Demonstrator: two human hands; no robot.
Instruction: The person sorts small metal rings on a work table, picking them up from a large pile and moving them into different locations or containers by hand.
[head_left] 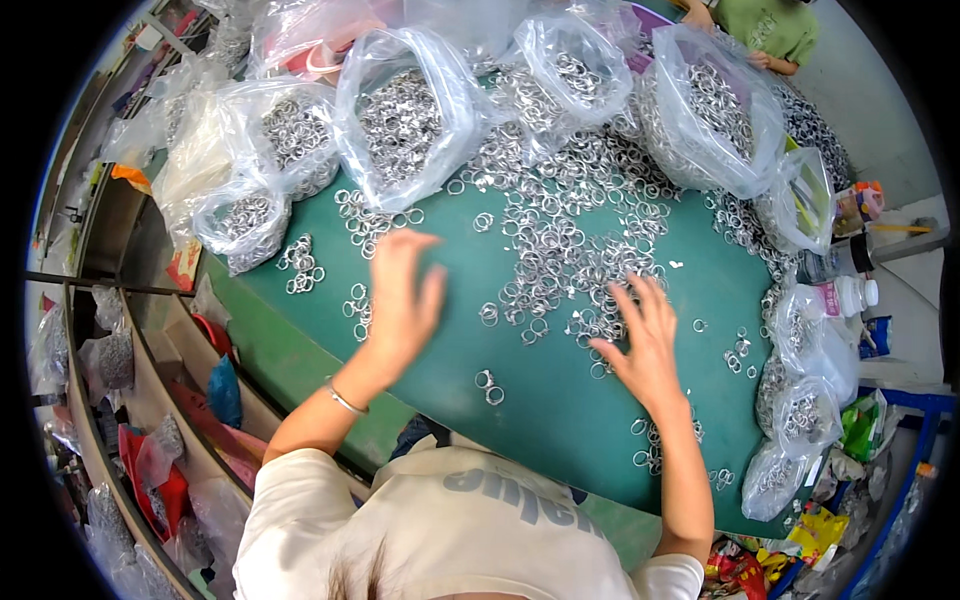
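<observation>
Green table (560, 420): spans your whole work area, far half covered. Clear plastic bags (400, 115): row along the far edge and more down the right side, each filled with metal rings. Loose metal rings (560, 235): dense heap at centre-far, thinning into scattered singles nearer you. Your left hand (400, 300): blurred, fingers spread wide, holding nothing, just right of a small ring cluster. Your right hand (640, 345): fingers splayed wide, fingertips touching the heap's near edge. Bracelet (345, 400): thin, on your left wrist.

Bright even light, fisheye-bent edges, left hand (400, 290) motion-blurred.
</observation>
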